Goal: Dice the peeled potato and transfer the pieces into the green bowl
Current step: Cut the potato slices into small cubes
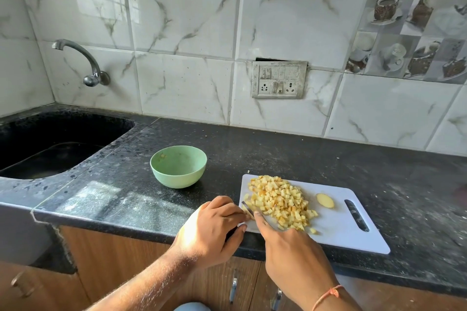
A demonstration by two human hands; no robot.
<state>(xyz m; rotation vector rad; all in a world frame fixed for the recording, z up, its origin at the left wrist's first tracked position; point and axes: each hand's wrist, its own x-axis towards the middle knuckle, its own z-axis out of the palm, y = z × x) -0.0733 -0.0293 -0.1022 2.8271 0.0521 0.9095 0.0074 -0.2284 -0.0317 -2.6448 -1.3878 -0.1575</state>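
Kitchen corner, marble-look wall tiles, black speckled counter (252, 149) with a sink (50, 144) sunk in at the far left under a wall tap (83, 63); a switchboard (279, 79) is sitting on the tiles behind. I am looking down on a white cutting board (353, 225) lying at the counter's front edge, its long axis running from near-left out toward the right, handle slot (356, 214) at the right end. A heap of diced potato (280, 201) is covering the board's left half, just beyond and touching the fingertips of both hands. One uncut end slice (325, 200) is lying flat and apart, between the heap and the slot. The left hand (214, 230) is curling its fingers, pinching a small pale piece at the board's left edge; the piece is mostly hidden, so I cannot tell its shape. The right hand (290, 242) is gripping a knife (247, 208), index finger stretching along the top; the handle is hidden entirely inside the palm and only a short dark stretch of blade is showing, pointing away and to the left, tip at the heap's near-left corner. The green bowl (178, 166) is standing upright on the counter well clear of the board, behind and left of the left hand; its inside is showing a few small specks on the wall, too small to make out. An orange thread (326, 295) is circling the right wrist.
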